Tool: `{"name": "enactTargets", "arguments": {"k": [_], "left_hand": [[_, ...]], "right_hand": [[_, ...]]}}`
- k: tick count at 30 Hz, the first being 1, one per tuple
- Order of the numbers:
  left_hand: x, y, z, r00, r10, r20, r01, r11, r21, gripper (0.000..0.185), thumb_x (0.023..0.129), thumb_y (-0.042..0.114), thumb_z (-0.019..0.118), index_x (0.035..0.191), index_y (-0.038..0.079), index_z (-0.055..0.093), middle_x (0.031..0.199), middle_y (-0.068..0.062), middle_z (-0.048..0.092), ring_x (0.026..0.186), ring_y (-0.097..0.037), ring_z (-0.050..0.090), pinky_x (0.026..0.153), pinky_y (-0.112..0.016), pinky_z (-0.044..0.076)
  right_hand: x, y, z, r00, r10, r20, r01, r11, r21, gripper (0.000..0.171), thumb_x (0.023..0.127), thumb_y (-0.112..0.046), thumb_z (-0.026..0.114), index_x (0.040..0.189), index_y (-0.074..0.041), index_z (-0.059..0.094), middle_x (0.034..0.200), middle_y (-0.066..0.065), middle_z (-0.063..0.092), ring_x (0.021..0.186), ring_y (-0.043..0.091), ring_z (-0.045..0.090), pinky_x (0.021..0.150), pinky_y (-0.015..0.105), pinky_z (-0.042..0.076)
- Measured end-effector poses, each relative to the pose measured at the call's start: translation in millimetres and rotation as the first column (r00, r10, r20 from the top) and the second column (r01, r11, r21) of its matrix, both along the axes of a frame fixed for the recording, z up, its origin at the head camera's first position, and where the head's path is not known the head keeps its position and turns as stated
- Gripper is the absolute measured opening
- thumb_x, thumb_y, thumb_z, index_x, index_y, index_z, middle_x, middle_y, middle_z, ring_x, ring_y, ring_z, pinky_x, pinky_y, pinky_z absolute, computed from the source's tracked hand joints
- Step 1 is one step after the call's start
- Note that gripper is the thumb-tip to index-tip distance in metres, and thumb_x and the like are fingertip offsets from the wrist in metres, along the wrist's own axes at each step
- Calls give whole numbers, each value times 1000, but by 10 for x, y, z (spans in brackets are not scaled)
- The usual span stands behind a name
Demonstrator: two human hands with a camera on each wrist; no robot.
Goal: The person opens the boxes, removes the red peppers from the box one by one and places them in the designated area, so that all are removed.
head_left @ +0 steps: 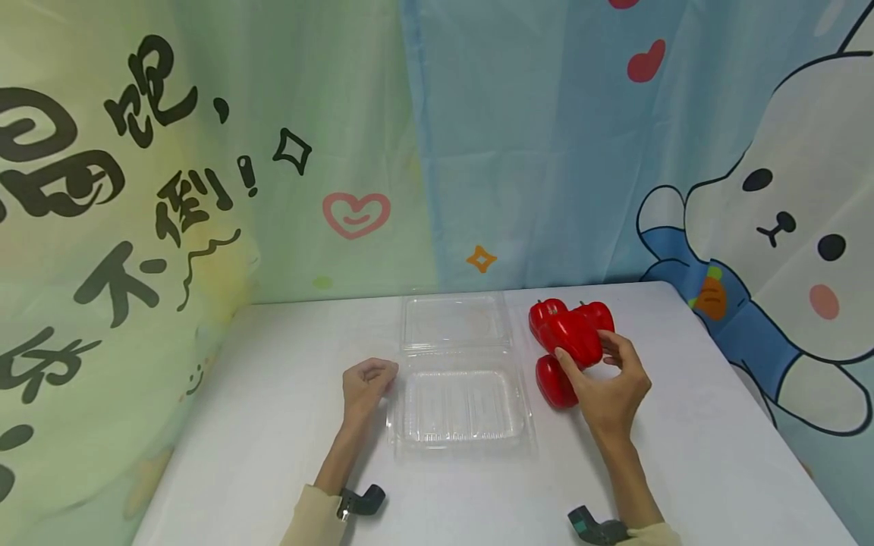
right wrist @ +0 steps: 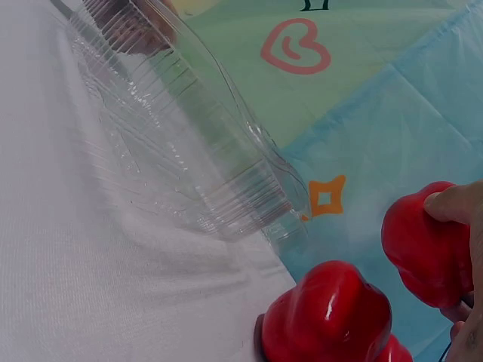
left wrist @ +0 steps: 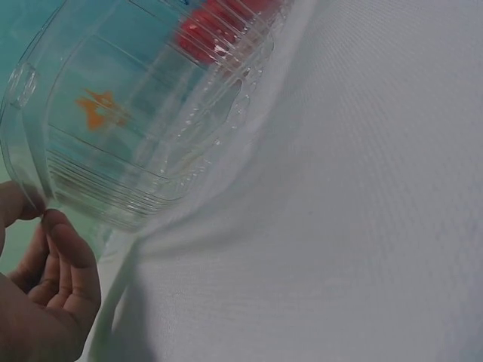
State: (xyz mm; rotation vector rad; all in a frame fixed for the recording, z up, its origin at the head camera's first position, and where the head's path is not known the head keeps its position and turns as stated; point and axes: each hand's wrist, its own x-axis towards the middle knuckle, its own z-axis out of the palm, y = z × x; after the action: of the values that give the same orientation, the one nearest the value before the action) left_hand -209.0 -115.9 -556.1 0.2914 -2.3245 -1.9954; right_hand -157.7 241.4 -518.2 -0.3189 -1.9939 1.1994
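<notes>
A clear plastic clamshell box (head_left: 460, 406) lies opened on the white table, its lid (head_left: 454, 322) folded back behind the tray. My left hand (head_left: 369, 385) pinches the tray's left rim between thumb and fingertips; the left wrist view shows that hand (left wrist: 56, 290) at the corner of the box (left wrist: 98, 162). Right of the box, my right hand (head_left: 612, 387) grips a red bell pepper (head_left: 576, 337), raised off the table in the right wrist view. Another red bell pepper (head_left: 555, 383) lies just beneath it. More red bell peppers (head_left: 545, 311) sit behind, partly hidden by the held one.
The white table (head_left: 273, 425) ends at a printed cloth backdrop (head_left: 519, 152) along the back and left. A dark wrist camera (head_left: 365, 500) is strapped to the left wrist, and another (head_left: 595, 527) to the right.
</notes>
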Motion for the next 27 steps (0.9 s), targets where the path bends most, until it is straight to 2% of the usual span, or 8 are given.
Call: {"name": "enactTargets", "arguments": {"k": [6,10,17,20,24,27], "left_hand": [[-4,2,1,1000,4,9,-4,1000,12,16,95,13,78,104,-1,78,93,-20,82,75,-14,68,72,-21,55],[4,-1,-9,1000,3,18,-4,1000,14,17,95,14,78,104,0,78,94,-20,83,75,-14,69,73,-21,55],[21,3,-14,1000,4,25,-5,1000,10,19,95,17,78,104,0,78,93,-20,82,76,-14,69,73,-23,56],[23,3,-11,1000,4,26,-4,1000,11,19,95,17,78,104,1,78,92,-19,82,76,-15,69,73,-23,56],[17,-1,-11,1000,-3,23,3,1000,17,17,95,16,78,104,1,78,92,-18,82,76,-15,69,75,-23,56],[7,3,-11,1000,2,25,-2,1000,6,17,95,16,78,104,2,78,91,-17,82,76,-15,69,75,-23,56]], "right_hand": [[17,26,-11,999,-43,-8,43,999,-1,64,83,-19,95,140,-4,68,139,7,76,112,-5,59,97,17,49],[39,42,-28,998,-67,-6,66,998,-7,63,84,-19,95,140,-5,69,139,8,76,113,-5,58,97,16,48],[77,83,-66,994,-104,8,105,994,-27,64,84,-21,94,140,-6,69,139,7,76,113,-3,60,98,20,50],[77,101,-84,993,-120,14,121,992,-25,63,84,-22,95,139,-7,69,138,7,76,112,-4,59,98,23,50],[66,128,-107,990,-139,6,139,990,-17,64,83,-23,95,139,-6,69,138,8,76,113,-6,58,100,32,51],[64,157,-130,989,-148,-2,148,989,-12,64,83,-24,95,138,-5,69,138,9,76,113,-8,57,100,33,50]]}}
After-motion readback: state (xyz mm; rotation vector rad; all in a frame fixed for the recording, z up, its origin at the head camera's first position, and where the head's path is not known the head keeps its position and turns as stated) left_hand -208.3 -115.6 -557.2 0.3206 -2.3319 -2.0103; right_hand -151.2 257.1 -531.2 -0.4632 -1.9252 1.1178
